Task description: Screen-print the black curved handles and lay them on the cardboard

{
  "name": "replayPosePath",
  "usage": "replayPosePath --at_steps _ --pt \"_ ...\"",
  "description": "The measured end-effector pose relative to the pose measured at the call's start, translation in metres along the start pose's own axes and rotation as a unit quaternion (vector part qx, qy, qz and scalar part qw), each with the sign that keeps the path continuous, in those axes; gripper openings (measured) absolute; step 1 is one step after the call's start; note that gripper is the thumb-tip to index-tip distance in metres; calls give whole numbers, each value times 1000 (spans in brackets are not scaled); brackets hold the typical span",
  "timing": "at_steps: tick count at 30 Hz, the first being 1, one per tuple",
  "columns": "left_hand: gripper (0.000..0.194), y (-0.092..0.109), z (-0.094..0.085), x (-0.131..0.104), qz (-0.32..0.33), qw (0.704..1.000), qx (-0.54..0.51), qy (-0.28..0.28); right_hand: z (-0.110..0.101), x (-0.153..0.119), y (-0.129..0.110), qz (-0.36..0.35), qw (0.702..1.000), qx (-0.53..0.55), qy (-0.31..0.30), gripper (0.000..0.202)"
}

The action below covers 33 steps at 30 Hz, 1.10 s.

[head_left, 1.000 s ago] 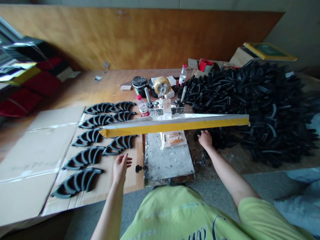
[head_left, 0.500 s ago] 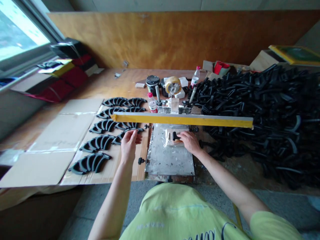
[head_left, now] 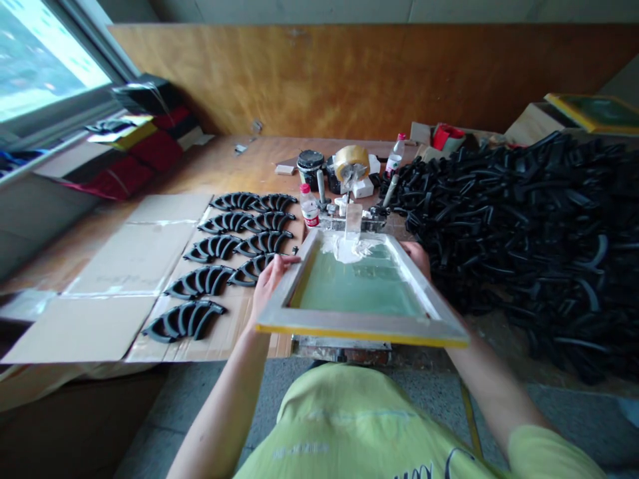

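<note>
A silk-screen frame (head_left: 359,327) with a yellow front edge and greenish mesh hangs slightly tilted over the work plate, its near edge towards me. White paste lies on the mesh at its far end, below an upright squeegee (head_left: 353,221). My left hand (head_left: 269,286) grips the frame's left side, its fingertips at the rim. At the right side my right hand (head_left: 417,258) holds the frame, partly hidden behind it. Most of the metal base plate (head_left: 344,347) is covered by the frame. The small black part seen on the plate earlier is hidden.
Rows of curved black plastic parts (head_left: 200,281) lie on cardboard (head_left: 94,326) at the left. A big heap of black parts (head_left: 519,226) fills the right. Behind the frame stand a plastic bottle (head_left: 309,207), a black tub (head_left: 310,166) and a tape roll (head_left: 351,165).
The raised screen frame has swung down over the plate. My right hand has left the small black part and moved to the frame's right side; my left hand has taken its left side.
</note>
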<state>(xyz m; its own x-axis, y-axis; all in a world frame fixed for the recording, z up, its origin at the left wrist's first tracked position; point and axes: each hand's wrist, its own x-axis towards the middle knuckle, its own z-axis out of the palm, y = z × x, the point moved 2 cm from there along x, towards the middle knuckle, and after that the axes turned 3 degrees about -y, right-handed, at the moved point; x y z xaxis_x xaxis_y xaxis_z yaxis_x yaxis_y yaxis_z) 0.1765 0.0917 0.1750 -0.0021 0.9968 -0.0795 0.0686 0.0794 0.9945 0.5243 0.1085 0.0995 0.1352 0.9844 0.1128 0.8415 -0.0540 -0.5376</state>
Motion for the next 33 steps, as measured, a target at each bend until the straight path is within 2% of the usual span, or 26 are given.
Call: replayPosePath --at_steps 2,4,6,8,10,13,17,19,21,23,25,29,31,33 --pt "51 -28 -4 -14 -72 997 22 -35 -14 21 -9 -15 998 6 68 43" --pt "61 -58 -2 -22 -131 989 4 -69 -13 39 -33 -85 991 -1 105 49" --pt "77 -86 2 -23 -159 984 -17 -82 3 54 -62 -156 985 -37 67 52" --pt "82 -110 5 -20 -162 984 -13 -80 24 61 -84 -171 981 -89 -17 36" --pt "78 -127 6 -16 -158 984 2 -78 40 58 -93 -159 975 -130 -84 20" --pt "73 -141 2 -11 -151 985 28 -82 48 32 -91 -197 962 -147 -115 17" --pt "70 -145 -1 -11 -142 984 57 -86 38 -6 -84 -342 920 -101 -165 21" --pt "71 -143 0 -11 -142 985 54 -83 32 -11 -84 -370 907 -71 -189 19" --pt "73 -140 0 -12 -142 986 48 -77 32 -7 -85 -350 918 -60 -174 12" --pt "73 -136 0 -12 -145 986 38 -79 35 -5 -85 -322 937 -68 -117 11" --pt "73 -132 1 -13 -148 985 23 -87 41 -12 -83 -326 940 -75 -70 16" --pt "72 -122 3 -15 -147 985 16 -92 43 -29 -79 -360 927 -53 -87 16" --pt "73 -113 3 -16 -154 984 20 -92 37 -17 -83 -325 940 -45 -97 14" --pt "77 -98 1 -17 -164 981 20 -97 29 10 -91 -268 958 -50 -87 33"
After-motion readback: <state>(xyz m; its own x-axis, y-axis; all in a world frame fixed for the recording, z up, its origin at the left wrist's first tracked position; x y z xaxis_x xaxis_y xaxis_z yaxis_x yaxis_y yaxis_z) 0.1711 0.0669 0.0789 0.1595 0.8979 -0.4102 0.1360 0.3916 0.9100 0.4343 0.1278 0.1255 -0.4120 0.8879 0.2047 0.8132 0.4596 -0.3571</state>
